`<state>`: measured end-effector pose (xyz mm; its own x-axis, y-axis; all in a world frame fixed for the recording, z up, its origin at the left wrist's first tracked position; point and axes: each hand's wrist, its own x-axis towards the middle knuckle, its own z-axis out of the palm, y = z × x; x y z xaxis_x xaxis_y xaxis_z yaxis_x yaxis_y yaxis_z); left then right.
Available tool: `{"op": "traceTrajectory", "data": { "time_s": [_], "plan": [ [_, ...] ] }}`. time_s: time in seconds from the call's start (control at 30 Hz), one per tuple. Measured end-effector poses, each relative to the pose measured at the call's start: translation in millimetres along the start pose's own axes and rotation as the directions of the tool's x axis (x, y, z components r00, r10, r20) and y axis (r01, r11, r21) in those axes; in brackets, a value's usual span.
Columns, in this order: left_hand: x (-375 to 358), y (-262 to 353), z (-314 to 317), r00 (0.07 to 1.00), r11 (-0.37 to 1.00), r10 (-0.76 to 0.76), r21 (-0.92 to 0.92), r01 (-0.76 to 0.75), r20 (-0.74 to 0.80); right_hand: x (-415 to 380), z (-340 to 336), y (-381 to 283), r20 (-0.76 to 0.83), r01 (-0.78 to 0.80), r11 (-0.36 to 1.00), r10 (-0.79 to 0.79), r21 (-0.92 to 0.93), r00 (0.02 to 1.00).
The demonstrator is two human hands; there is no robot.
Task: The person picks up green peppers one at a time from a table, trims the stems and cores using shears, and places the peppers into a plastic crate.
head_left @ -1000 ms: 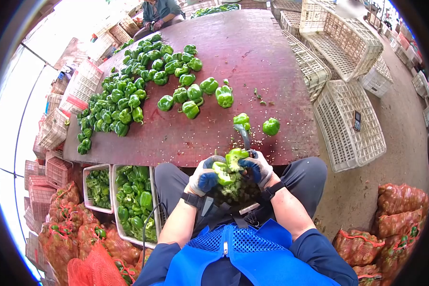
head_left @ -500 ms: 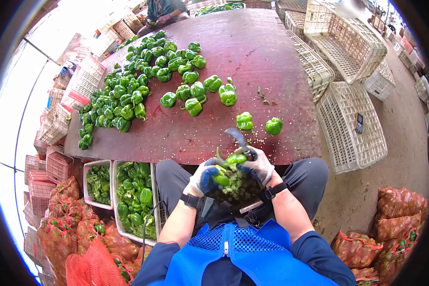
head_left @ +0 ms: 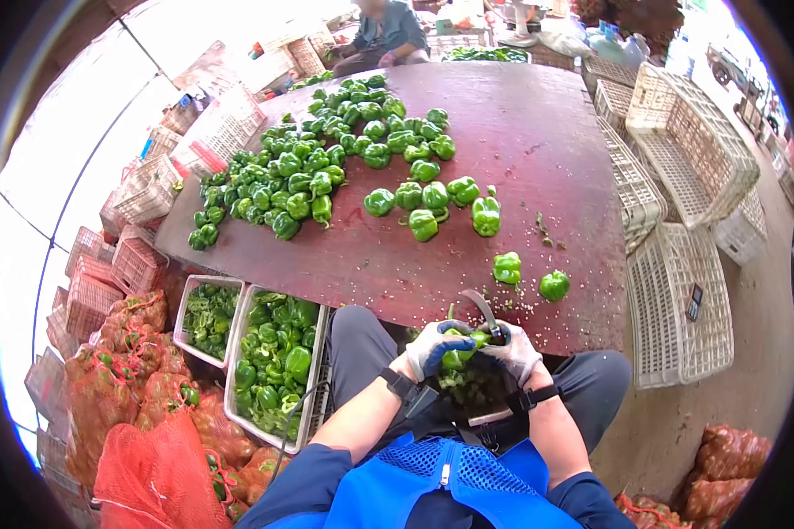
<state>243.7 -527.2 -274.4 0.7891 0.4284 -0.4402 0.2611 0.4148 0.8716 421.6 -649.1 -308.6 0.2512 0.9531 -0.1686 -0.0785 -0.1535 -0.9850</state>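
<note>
My left hand [head_left: 432, 347], in a white and blue work glove, is closed around a green bell pepper [head_left: 460, 356] above my lap. My right hand [head_left: 513, 353], gloved too, grips a knife with a curved blade [head_left: 480, 309]; the blade points up and away from me. Both hands are close together, and the right fingers are at the pepper's side. Below them a container [head_left: 490, 416] between my knees holds green pepper scraps. Two loose peppers, one bright green [head_left: 506, 267] and one darker [head_left: 554, 286], sit on the table just beyond my hands.
A heap of green peppers [head_left: 300, 176] covers the left of the red table [head_left: 538, 123], and pale seeds lie scattered near its front edge. Pepper-filled crates [head_left: 238, 379] stand at my left beside mesh sacks [head_left: 163, 467]. White crates [head_left: 679, 309] line the right. Another person [head_left: 388, 35] sits opposite.
My view has turned left and tilted up, so the scene sits further right and lower. Both hands have drawn closer together around the pepper, with the knife still in the right.
</note>
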Motion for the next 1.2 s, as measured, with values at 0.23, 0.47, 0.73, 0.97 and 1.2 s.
{"op": "traceTrajectory", "data": {
  "time_s": [0.23, 0.47, 0.73, 0.97, 1.2],
  "plan": [
    [-1.4, 2.6, 1.1, 0.998, 0.997, 0.045, -0.059, -0.042, 0.053, -3.4, 5.7, -1.4, -0.002, -0.090, 0.992, 0.090, 0.087, 0.996],
    [0.4, -10.2, 6.9, 0.998, 0.998, 0.058, 0.005, -0.058, 0.017, 2.1, 8.7, 14.2, -0.016, -0.089, 0.989, 0.087, -0.117, 0.996],
    [8.4, -23.5, -1.6, 0.993, 0.996, 0.076, 0.044, -0.072, -0.091, 5.8, 10.9, 27.3, 0.034, -0.095, 0.994, 0.097, -0.061, 0.995],
    [21.7, -55.0, 17.2, 0.930, 0.968, -0.071, -0.251, -0.024, -0.362, 0.5, 33.6, 7.5, -0.155, -0.033, 0.835, -0.064, -0.549, 0.986],
    [52.5, -104.2, 6.5, 0.904, 0.938, 0.011, -0.310, -0.157, -0.426, 8.5, 41.0, 19.3, -0.221, -0.074, 0.736, -0.105, -0.673, 0.970]
  ]
}}
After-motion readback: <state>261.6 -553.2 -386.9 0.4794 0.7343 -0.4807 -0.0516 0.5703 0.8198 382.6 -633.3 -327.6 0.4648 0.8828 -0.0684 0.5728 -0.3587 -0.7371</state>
